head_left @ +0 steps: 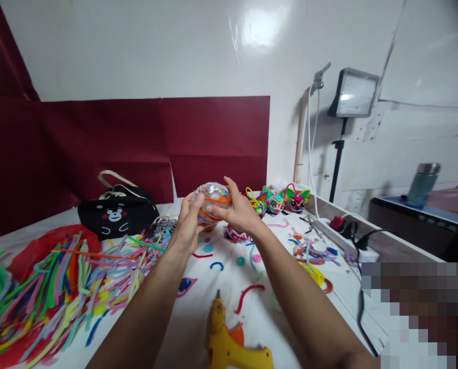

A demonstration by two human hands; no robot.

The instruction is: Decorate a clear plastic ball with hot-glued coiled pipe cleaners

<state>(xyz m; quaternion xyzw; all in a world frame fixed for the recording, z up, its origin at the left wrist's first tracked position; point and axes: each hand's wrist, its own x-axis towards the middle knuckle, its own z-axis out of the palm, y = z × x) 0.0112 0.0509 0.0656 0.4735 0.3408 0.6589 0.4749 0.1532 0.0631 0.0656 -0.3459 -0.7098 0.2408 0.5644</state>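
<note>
Between my two hands, raised above the table, is a clear round ball [216, 191] with orange strips and coloured bits on it. My left hand [189, 221] grips its left side, thumb on the front. On the other side my right hand [241, 209] holds it with thumb and fingers around the edge. Below lies a yellow hot glue gun [223, 338], nozzle pointing away from me. Short pipe cleaner pieces are scattered under my hands, among them a red curved piece [247, 293] and a blue one [217, 265]. A pink and dark zigzag-patterned piece [236, 234] sits behind my right wrist.
Heaps of coloured pipe cleaners [109, 279] cover the left side beside a black bag [115, 215]. Several colourful animal-face crafts [275, 202] stand at the back. At right are a power strip [347, 241], cables and a lamp [356, 95]. A bottle [423, 185] stands farther right.
</note>
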